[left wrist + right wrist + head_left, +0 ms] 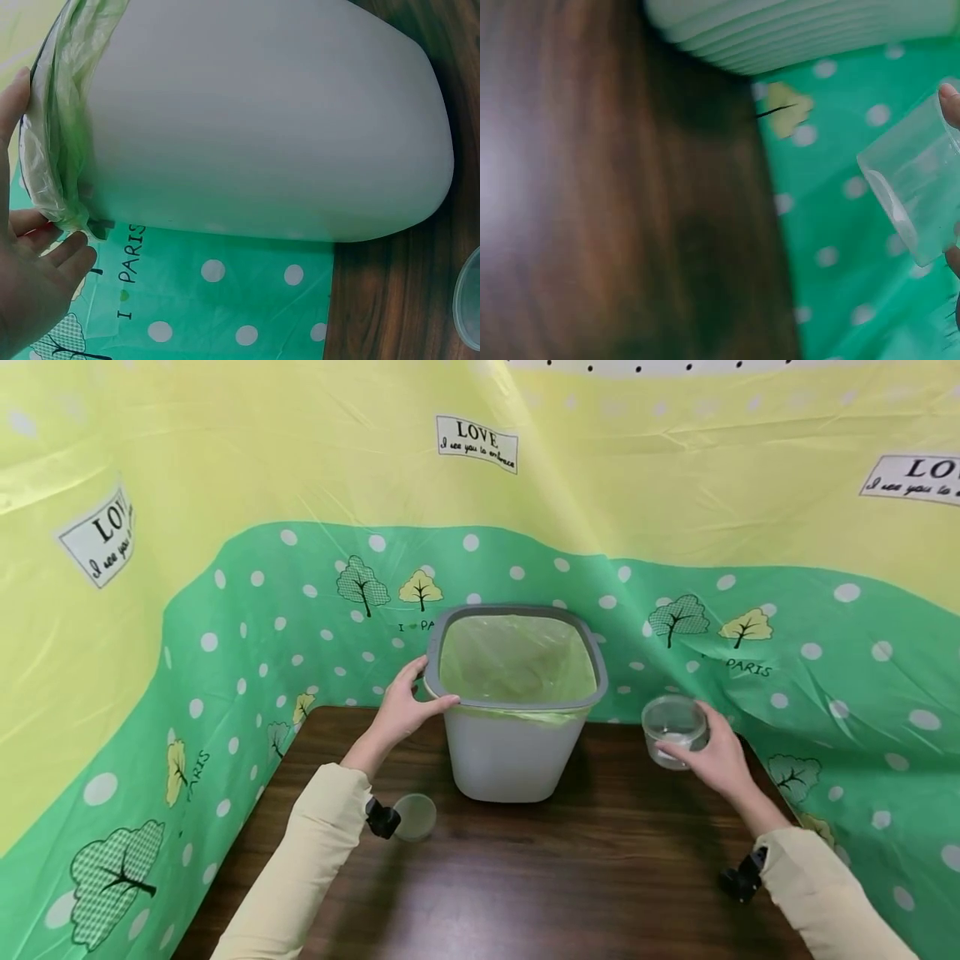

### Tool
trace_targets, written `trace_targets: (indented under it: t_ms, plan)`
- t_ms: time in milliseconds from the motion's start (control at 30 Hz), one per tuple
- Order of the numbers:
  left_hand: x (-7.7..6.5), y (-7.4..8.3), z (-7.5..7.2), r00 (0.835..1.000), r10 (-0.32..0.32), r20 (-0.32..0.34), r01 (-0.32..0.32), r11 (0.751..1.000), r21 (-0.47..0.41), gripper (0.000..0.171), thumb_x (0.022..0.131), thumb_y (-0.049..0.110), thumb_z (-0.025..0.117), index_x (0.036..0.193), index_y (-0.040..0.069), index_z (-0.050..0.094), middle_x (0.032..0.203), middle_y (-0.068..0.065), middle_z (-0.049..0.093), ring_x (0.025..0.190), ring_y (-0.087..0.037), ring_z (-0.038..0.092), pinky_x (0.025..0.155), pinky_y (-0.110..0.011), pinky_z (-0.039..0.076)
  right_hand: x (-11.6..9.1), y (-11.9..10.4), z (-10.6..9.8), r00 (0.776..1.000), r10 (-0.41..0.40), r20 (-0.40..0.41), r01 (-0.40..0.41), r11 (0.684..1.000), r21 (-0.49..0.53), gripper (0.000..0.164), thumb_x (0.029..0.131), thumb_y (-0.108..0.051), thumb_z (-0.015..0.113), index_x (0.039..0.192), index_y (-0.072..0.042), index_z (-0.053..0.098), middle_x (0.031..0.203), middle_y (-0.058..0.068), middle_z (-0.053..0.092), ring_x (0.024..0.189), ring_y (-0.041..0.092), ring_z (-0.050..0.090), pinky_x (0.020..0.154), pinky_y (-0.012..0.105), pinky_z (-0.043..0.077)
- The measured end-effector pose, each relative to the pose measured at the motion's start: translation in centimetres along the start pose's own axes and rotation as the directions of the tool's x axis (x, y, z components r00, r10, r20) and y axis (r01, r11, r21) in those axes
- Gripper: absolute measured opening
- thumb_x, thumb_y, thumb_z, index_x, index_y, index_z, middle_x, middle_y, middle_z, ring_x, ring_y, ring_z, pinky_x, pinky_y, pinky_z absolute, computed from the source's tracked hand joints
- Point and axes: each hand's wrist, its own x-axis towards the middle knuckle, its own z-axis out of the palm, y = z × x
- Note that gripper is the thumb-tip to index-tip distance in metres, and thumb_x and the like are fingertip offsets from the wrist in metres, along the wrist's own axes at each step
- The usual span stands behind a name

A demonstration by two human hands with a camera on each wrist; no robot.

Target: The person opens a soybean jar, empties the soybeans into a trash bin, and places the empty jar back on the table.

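Note:
A grey trash can (510,752) lined with a pale green bag (517,660) stands upright at the back middle of the table. My left hand (405,706) grips its dark grey rim at the left corner, the thumb lying along the front. In the left wrist view, fingers (71,259) bend in beside the gathered bag edge (64,127). To the right of the can, my right hand (712,756) holds a clear round plastic container (671,731) above the table, thumb and fingers on opposite sides. Its inside looks bare of contents.
A clear round lid (415,817) lies on the dark wooden table (510,885), beside my left wrist. Green and yellow printed sheeting (300,577) hangs behind the table and along both sides, close to the can's back.

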Motion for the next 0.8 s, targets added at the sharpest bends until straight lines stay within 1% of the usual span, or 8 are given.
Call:
trace_targets:
  t_ms: [100, 167, 300, 433, 533, 667, 733, 800]
  plan:
    - [0.0, 0.1, 0.0, 1.0, -0.002, -0.004, 0.002, 1.0, 0.001, 0.09, 0.073, 0.046, 0.071, 0.144, 0.013, 0.026, 0.147, -0.004, 0.024, 0.132, -0.021, 0.027, 0.104, -0.038, 0.03, -2.0, 1.9, 1.7, 0.999, 0.053, 0.008, -0.053, 0.998, 0.029, 0.094, 0.073, -0.034, 0.075, 0.142, 0.001, 0.022, 0.131, 0.032, 0.034, 0.112, 0.048, 0.036, 0.082, 0.06, 0.032]
    - [0.0, 0.1, 0.0, 1.0, -0.005, -0.004, 0.005, 1.0, 0.004, 0.09, 0.073, 0.046, 0.071, 0.144, 0.013, 0.026, 0.147, -0.004, 0.024, 0.132, -0.021, 0.027, 0.104, -0.038, 0.03, -3.3, 2.9, 2.9, 0.997, 0.083, 0.003, -0.083, 0.995, 0.053, 0.09, 0.073, -0.032, 0.075, 0.14, 0.002, 0.025, 0.13, 0.031, 0.035, 0.113, 0.047, 0.036, 0.083, 0.058, 0.032]
    - [0.1, 0.1, 0.0, 1.0, -0.008, 0.0, 0.008, 1.0, 0.0, 0.09, 0.074, 0.045, 0.072, 0.144, 0.013, 0.025, 0.147, -0.005, 0.024, 0.132, -0.022, 0.027, 0.104, -0.04, 0.03, -5.6, 4.1, 5.0, 0.986, 0.165, 0.004, -0.164, 0.982, 0.097, 0.084, 0.074, -0.029, 0.075, 0.136, 0.004, 0.03, 0.127, 0.031, 0.039, 0.112, 0.045, 0.038, 0.085, 0.056, 0.033]
    - [0.0, 0.0, -0.1, 1.0, -0.014, -0.003, 0.014, 1.0, -0.013, 0.09, 0.074, 0.044, 0.072, 0.144, 0.013, 0.025, 0.147, -0.005, 0.023, 0.132, -0.022, 0.027, 0.104, -0.04, 0.029, -7.1, 4.4, 6.8, 0.967, 0.253, 0.033, -0.255, 0.958, 0.128, 0.085, 0.074, -0.033, 0.074, 0.136, 0.003, 0.028, 0.129, 0.031, 0.037, 0.114, 0.045, 0.036, 0.086, 0.057, 0.033]
    - [0.0, 0.0, -0.1, 1.0, -0.008, -0.002, 0.008, 1.0, -0.017, 0.089, 0.075, 0.043, 0.072, 0.144, 0.012, 0.025, 0.147, -0.006, 0.023, 0.132, -0.022, 0.027, 0.105, -0.04, 0.029, -8.0, 4.4, 7.9, 0.951, 0.306, 0.043, -0.309, 0.94, 0.144, 0.088, 0.073, -0.035, 0.074, 0.137, 0.002, 0.027, 0.132, 0.03, 0.035, 0.117, 0.045, 0.035, 0.088, 0.057, 0.032]
    - [-0.1, 0.1, 0.0, 1.0, -0.001, -0.001, 0.001, 1.0, -0.022, 0.089, 0.075, 0.043, 0.071, 0.144, 0.011, 0.025, 0.147, -0.006, 0.023, 0.132, -0.022, 0.027, 0.105, -0.042, 0.029, -8.9, 4.6, 9.1, 0.938, 0.345, 0.04, -0.347, 0.92, 0.182, 0.088, 0.073, -0.035, 0.075, 0.138, 0.001, 0.027, 0.132, 0.028, 0.037, 0.117, 0.042, 0.036, 0.088, 0.055, 0.033]
    - [-0.1, 0.2, 0.0, 1.0, -0.001, 0.001, 0.001, 1.0, -0.021, 0.089, 0.075, 0.042, 0.071, 0.144, 0.011, 0.024, 0.147, -0.007, 0.023, 0.132, -0.023, 0.026, 0.105, -0.043, 0.028, -9.2, 4.6, 9.5, 0.934, 0.356, 0.037, -0.355, 0.911, 0.211, 0.087, 0.074, -0.034, 0.075, 0.139, -0.001, 0.027, 0.131, 0.026, 0.038, 0.116, 0.039, 0.038, 0.087, 0.05, 0.035]
    - [-0.2, 0.3, 0.0, 1.0, -0.004, 0.001, 0.004, 1.0, -0.021, 0.09, 0.075, 0.042, 0.072, 0.144, 0.011, 0.024, 0.148, -0.007, 0.022, 0.132, -0.023, 0.026, 0.105, -0.043, 0.029, -9.6, 4.6, 9.8, 0.934, 0.357, 0.032, -0.354, 0.907, 0.23, 0.086, 0.074, -0.032, 0.075, 0.138, -0.001, 0.028, 0.13, 0.025, 0.039, 0.115, 0.037, 0.04, 0.085, 0.039, 0.038]
